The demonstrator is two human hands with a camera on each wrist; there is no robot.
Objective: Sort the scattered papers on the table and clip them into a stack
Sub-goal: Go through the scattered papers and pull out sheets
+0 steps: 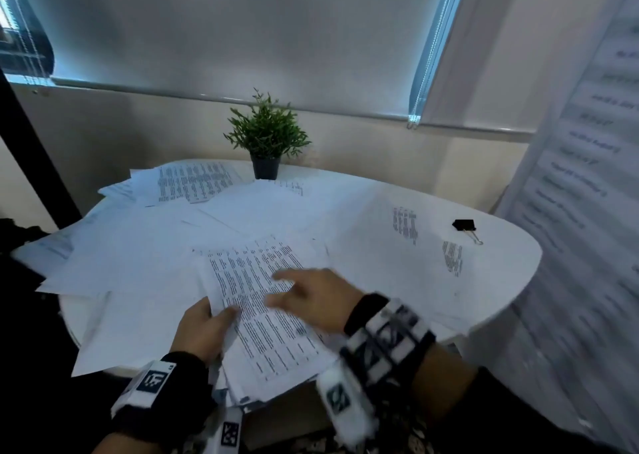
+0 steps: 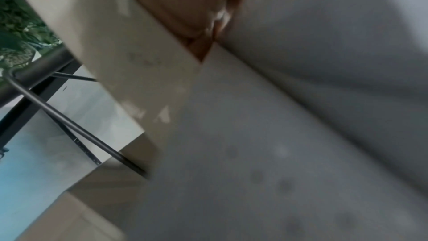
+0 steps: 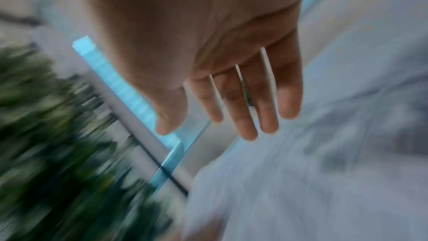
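Observation:
Many white printed sheets (image 1: 193, 242) lie scattered over a round white table (image 1: 511, 270). A gathered stack of printed papers (image 1: 262, 322) hangs over the table's near edge. My left hand (image 1: 204, 329) grips the stack's left edge, thumb on top, fingers hidden under it. In the left wrist view only part of my left hand (image 2: 176, 1) and blurred paper (image 2: 254, 135) show. My right hand (image 1: 307, 294) hovers over the stack with its fingers straight and spread, holding nothing. The right wrist view shows my right hand (image 3: 231, 98) empty above the paper. A black binder clip (image 1: 465, 227) lies at the table's right side.
A small green plant in a black pot (image 1: 266, 142) stands at the table's far edge. A large hanging printed sheet (image 1: 587, 184) stands close on the right. A window blind (image 1: 242, 38) and wall are behind the table. Black metal legs (image 2: 69, 125) show below the table.

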